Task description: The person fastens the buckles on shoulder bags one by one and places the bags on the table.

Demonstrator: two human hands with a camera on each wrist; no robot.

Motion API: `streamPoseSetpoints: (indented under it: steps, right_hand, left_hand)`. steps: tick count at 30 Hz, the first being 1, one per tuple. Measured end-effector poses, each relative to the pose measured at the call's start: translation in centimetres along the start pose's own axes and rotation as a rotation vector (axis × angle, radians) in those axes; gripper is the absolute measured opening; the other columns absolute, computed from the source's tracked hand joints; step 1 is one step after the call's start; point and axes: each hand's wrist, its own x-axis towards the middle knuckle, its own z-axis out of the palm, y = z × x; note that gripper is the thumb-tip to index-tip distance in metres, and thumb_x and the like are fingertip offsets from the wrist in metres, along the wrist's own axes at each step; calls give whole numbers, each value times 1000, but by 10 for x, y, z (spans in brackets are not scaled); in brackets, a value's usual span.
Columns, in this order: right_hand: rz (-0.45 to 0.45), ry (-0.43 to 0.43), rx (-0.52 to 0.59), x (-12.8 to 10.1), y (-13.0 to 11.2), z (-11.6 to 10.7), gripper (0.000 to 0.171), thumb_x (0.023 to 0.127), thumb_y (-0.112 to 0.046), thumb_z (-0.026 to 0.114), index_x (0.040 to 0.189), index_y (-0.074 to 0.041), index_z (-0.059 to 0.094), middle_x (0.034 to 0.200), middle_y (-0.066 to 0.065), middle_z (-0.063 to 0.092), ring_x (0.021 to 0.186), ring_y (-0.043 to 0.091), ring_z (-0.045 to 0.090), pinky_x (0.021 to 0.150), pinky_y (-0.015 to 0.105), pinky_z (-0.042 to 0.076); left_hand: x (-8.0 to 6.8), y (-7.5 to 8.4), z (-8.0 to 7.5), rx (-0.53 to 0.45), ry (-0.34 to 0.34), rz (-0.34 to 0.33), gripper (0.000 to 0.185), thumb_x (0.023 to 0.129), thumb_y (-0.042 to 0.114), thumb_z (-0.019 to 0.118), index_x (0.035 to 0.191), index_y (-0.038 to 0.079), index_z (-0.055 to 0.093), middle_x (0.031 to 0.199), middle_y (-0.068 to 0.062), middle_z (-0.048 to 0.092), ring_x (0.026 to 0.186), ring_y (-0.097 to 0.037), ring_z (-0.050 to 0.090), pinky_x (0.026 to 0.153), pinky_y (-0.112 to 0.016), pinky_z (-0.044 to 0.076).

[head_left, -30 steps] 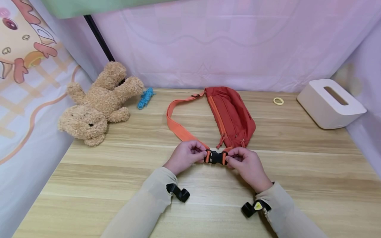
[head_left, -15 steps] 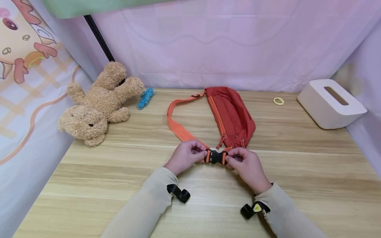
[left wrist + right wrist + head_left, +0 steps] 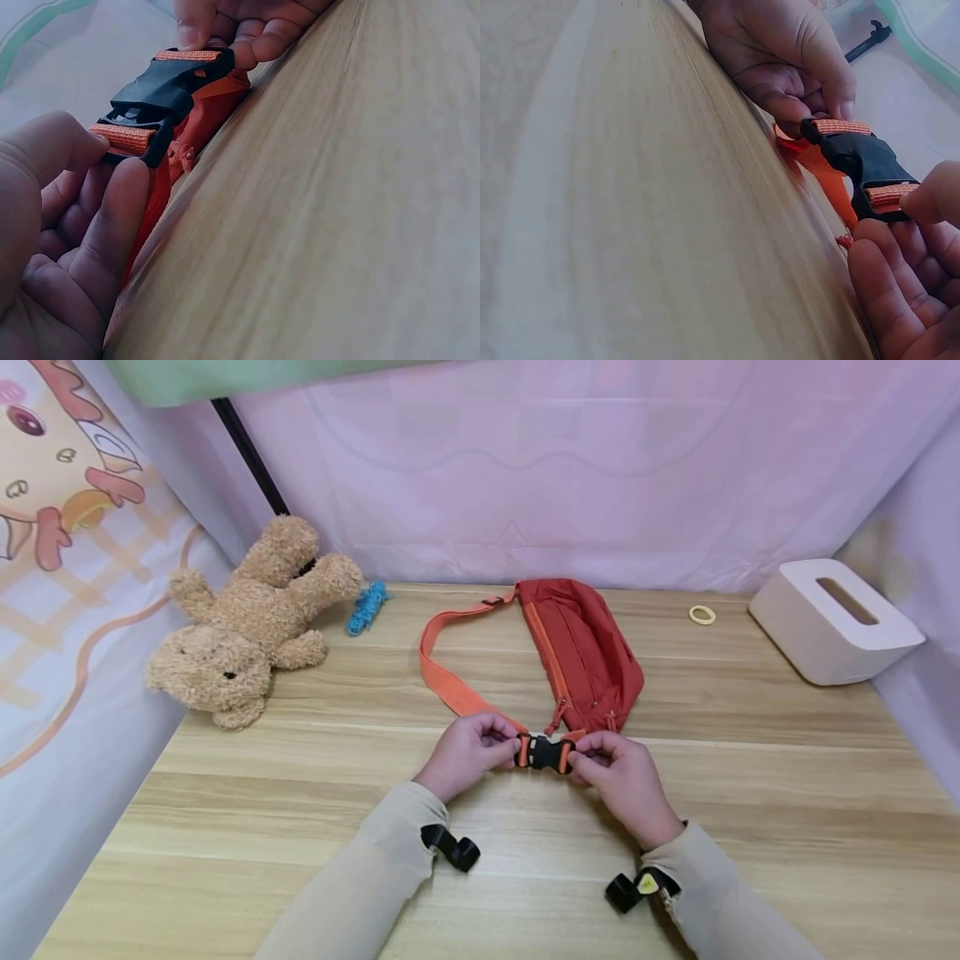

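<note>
Nearest to me, two sleeved forearms lie over the wooden worktop (image 3: 225, 827), each with a black wrist mount. The left hand (image 3: 467, 753) has its grip closed on one end of the black buckle (image 3: 544, 753), thumb and fingers pinching the orange webbing there; the left wrist view confirms thumb above and forefinger below. The right hand (image 3: 622, 777) grips the other end of the buckle in the same pinch. I note that the buckle's two halves are joined, held just above the worktop between the hands.

Just beyond the buckle, the red waist bag (image 3: 588, 652) lies flat on the worktop, zip pulls at its near end. Its orange strap (image 3: 442, 672) loops from the bag's far end round to the left hand.

Further back left, a tan teddy bear (image 3: 247, 618) lies against the side curtain, a blue knotted item (image 3: 367, 607) just beside it. Far right, I see a yellow ring (image 3: 702, 615) and a white tissue box (image 3: 832, 620).
</note>
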Motion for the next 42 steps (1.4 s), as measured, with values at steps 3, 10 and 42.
streamPoseSetpoints:
  steps: [3,10,42]
  right_hand:
    - [-3,-2,5,0,0,0,14,90,-6,73,99,3,67,91,13,71,74,16,69,67,26,58]
    - [4,-18,25,1,2,-1,14,90,-5,73,98,4,66,96,15,70,75,16,70,68,26,59]
    - [-5,-42,-21,3,4,-1,11,89,-8,74,96,-2,70,98,11,71,74,19,69,67,27,58]
  left_hand:
    - [0,0,0,3,1,-2,7,92,6,72,95,3,67,84,-5,69,72,-13,67,67,-28,57]
    - [0,1,1,5,-1,4,6,92,5,72,95,2,67,90,-6,69,74,-13,67,69,-29,58]
    - [0,0,2,56,-23,15,5,91,5,72,94,4,68,90,-5,69,78,-13,66,67,-26,56]
